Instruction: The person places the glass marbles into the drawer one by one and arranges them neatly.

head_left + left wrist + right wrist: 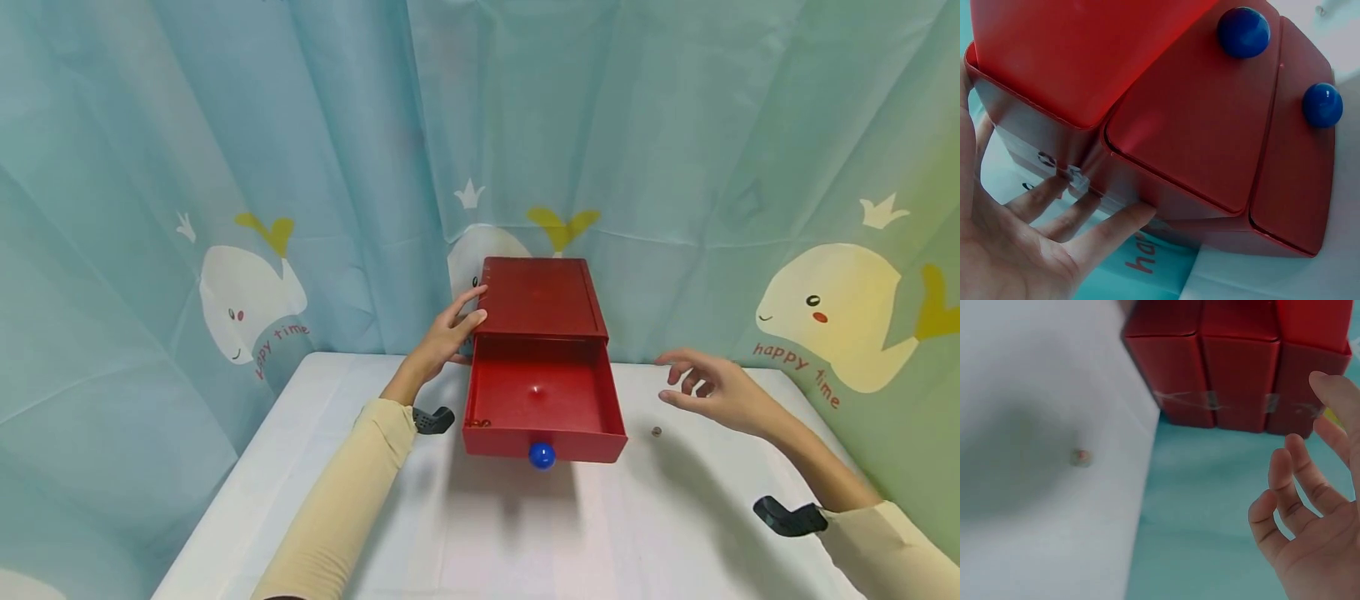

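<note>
A red drawer cabinet (536, 296) stands at the back middle of the table, its top drawer (536, 396) pulled out toward me. Small reddish-brown bits (477, 423) lie in the drawer's front left corner. My left hand (444, 337) rests against the cabinet's left side with spread fingers, seen also in the left wrist view (1041, 244). Off to the right, above the table, my right hand (708, 387) hangs with loosely bent fingers and holds nothing. One small round brownish piece (656, 432) lies on the table near it, blurred in the right wrist view (1081, 457).
Two lower drawers with blue knobs (1322, 105) are shut beneath the open one. Strips of clear tape (1210, 400) cross the cabinet's side. A white cloth (517, 542) covers the table, and a whale-print curtain (352, 167) hangs right behind it.
</note>
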A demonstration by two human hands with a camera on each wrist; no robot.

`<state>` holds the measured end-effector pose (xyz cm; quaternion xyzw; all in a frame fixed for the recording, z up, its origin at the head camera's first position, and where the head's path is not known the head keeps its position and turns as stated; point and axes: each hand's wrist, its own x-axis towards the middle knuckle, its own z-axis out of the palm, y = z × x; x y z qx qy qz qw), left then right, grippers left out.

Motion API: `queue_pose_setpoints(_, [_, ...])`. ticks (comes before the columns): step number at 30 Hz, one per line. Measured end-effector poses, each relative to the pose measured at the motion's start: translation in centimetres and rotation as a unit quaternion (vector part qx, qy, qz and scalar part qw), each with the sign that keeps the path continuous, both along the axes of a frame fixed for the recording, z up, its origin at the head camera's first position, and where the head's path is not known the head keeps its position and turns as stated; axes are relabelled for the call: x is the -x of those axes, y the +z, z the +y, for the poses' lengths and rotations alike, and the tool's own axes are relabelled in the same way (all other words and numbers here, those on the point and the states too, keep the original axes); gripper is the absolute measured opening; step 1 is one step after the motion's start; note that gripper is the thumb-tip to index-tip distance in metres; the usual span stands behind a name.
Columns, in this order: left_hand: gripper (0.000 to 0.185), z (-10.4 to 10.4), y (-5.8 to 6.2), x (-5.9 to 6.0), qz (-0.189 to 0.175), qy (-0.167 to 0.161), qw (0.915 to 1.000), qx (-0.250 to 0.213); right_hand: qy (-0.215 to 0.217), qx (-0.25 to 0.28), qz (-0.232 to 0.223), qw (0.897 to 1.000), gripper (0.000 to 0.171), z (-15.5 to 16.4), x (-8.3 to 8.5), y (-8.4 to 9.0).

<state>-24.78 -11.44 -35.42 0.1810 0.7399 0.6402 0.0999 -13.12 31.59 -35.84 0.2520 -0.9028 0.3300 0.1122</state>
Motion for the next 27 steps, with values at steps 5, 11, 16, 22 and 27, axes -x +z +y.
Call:
queue_pose_setpoints(5, [0.057,-0.1,0.1,0.0,0.001,-0.001,1.0,-0.002,-0.026,-0.015,-0.012,0.999,0.04,0.9,0.2,-2.0])
queue_pose_setpoints(11, [0.057,-0.1,0.0,0.0,-0.004,-0.006,1.0,-0.005,-0.029,-0.005,-0.032,0.999,0.04,1.5,0.5,-4.1])
queue_pose_setpoints(16, [0.056,-0.1,0.0,0.1,-0.002,-0.004,1.0,-0.003,-0.01,0.008,-0.057,0.998,0.041,1.7,0.8,-5.7])
queue_pose_setpoints(22, [0.058,-0.2,0.2,0.0,-0.002,-0.009,0.9999,-0.005,-0.009,0.014,-0.126,0.992,0.042,2.1,1.0,-7.5])
queue_pose_setpoints(27, [0.059,-0.1,0.1,0.0,-0.002,-0.009,0.9999,-0.008,-0.009,0.021,-0.163,0.986,0.043,2.3,1.0,-8.4])
